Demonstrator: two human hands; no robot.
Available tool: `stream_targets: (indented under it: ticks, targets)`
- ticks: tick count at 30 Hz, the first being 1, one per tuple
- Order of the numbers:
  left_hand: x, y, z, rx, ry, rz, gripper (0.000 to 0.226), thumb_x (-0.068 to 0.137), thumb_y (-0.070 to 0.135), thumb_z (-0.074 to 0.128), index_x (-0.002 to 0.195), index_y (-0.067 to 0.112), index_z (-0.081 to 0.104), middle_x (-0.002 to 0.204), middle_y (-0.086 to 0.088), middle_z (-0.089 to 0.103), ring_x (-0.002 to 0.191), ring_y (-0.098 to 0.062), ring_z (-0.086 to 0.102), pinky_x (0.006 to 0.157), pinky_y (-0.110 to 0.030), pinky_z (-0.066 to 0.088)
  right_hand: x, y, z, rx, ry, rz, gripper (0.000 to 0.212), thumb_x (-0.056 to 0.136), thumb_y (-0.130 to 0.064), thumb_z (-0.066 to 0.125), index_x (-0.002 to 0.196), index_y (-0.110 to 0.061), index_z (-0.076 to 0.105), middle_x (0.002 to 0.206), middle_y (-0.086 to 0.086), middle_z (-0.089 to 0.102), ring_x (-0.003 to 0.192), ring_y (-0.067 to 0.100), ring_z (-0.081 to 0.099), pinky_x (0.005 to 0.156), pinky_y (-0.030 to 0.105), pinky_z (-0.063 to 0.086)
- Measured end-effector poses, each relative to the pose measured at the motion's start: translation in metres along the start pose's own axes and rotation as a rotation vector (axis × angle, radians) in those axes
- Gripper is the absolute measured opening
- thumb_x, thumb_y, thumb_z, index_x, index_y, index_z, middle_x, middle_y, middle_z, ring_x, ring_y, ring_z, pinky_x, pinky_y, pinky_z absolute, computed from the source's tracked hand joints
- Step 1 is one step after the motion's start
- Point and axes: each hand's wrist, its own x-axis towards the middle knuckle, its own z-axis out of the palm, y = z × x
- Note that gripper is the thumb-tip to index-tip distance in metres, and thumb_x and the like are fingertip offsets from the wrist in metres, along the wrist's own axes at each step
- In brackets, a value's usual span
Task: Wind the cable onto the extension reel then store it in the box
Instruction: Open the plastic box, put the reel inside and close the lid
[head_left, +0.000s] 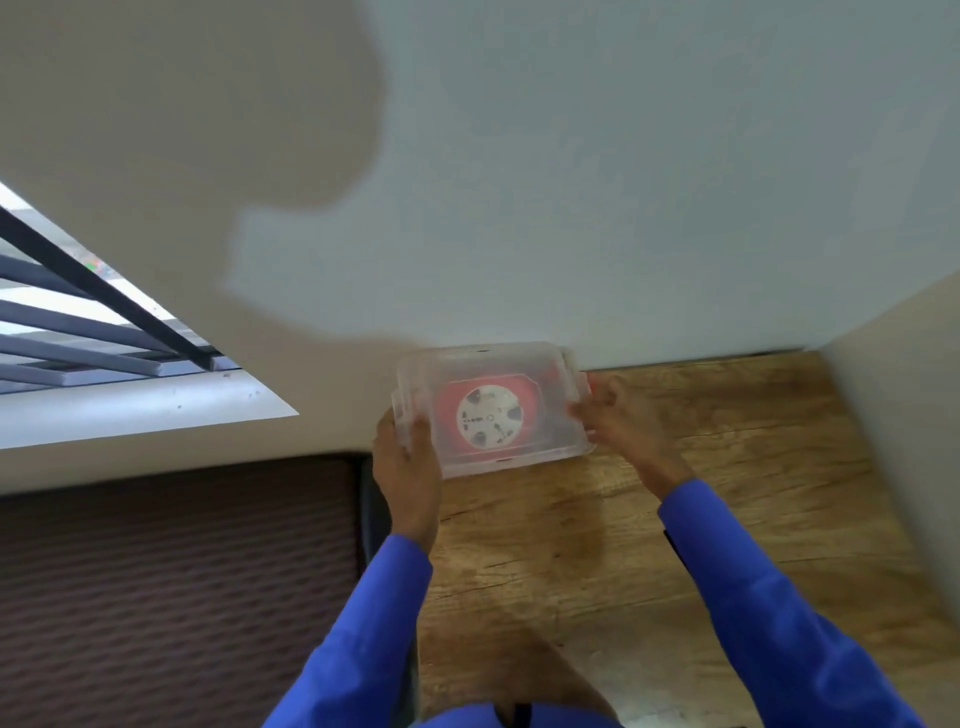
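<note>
A clear plastic box (550, 447) with its lid on sits at the far end of the wooden table (623, 545), against the wall. Inside it lies the red extension reel (488, 413), its round white socket face up; no cable shows outside the box. My left hand (408, 462) grips the box's left end, fingers over the rim. My right hand (610, 415) holds the right end by the latch. Both arms wear blue sleeves.
A pale wall (623, 208) rises right behind the box. A side panel (904, 415) closes the table's right side. Left of the table are a dark ribbed surface (182, 597) and a window with black bars (78, 322).
</note>
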Motion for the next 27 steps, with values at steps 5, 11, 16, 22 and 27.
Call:
stream_targets:
  ticks: [5, 11, 16, 22, 27]
  targets:
    - [0.017, 0.001, 0.006, 0.146, -0.033, 0.026, 0.038, 0.109, 0.03, 0.073, 0.145, 0.017, 0.075, 0.12, -0.006, 0.079, 0.107, -0.021, 0.079, 0.099, -0.043, 0.067, 0.024, 0.01, 0.006, -0.383, 0.202, -0.054, 0.029, 0.096, -0.023, 0.077, 0.124, -0.017, 0.075, 0.094, -0.007, 0.073, 0.083, 0.012, 0.069, 0.066, 0.02, 0.053]
    - [0.027, -0.002, 0.008, 0.321, -0.02, 0.099, 0.034, 0.104, 0.034, 0.079, 0.133, 0.017, 0.083, 0.089, 0.013, 0.078, 0.08, -0.011, 0.078, 0.076, -0.036, 0.068, 0.039, 0.017, 0.008, -0.592, 0.266, -0.127, 0.013, 0.097, -0.019, 0.072, 0.102, -0.012, 0.082, 0.077, -0.003, 0.07, 0.061, 0.002, 0.059, 0.054, 0.015, 0.04]
    - [0.044, -0.009, 0.007, 0.418, -0.032, -0.002, 0.041, 0.102, 0.037, 0.081, 0.136, 0.014, 0.081, 0.096, 0.0, 0.082, 0.088, -0.027, 0.081, 0.087, -0.046, 0.068, 0.039, 0.019, 0.01, -0.591, 0.313, -0.183, 0.01, 0.094, -0.02, 0.075, 0.092, -0.013, 0.082, 0.072, -0.002, 0.073, 0.057, -0.004, 0.056, 0.051, 0.014, 0.039]
    - [0.058, -0.019, 0.004, 0.179, -0.062, -0.182, 0.02, 0.093, 0.029, 0.09, 0.111, 0.034, 0.083, 0.078, 0.02, 0.08, 0.08, 0.0, 0.079, 0.085, -0.028, 0.065, 0.053, 0.023, -0.009, -0.129, 0.192, 0.036, 0.02, 0.087, -0.015, 0.088, 0.105, -0.012, 0.081, 0.102, 0.006, 0.083, 0.086, 0.023, 0.079, 0.077, 0.043, 0.067]
    - [0.053, -0.017, 0.01, -0.327, -0.217, -0.636, 0.025, 0.103, 0.028, 0.08, 0.125, 0.016, 0.074, 0.118, -0.011, 0.084, 0.109, -0.03, 0.079, 0.097, -0.049, 0.065, 0.063, 0.036, -0.029, 0.116, -0.118, 0.309, 0.032, 0.089, -0.031, 0.087, 0.11, -0.01, 0.076, 0.116, 0.01, 0.083, 0.106, 0.029, 0.079, 0.088, 0.044, 0.065]
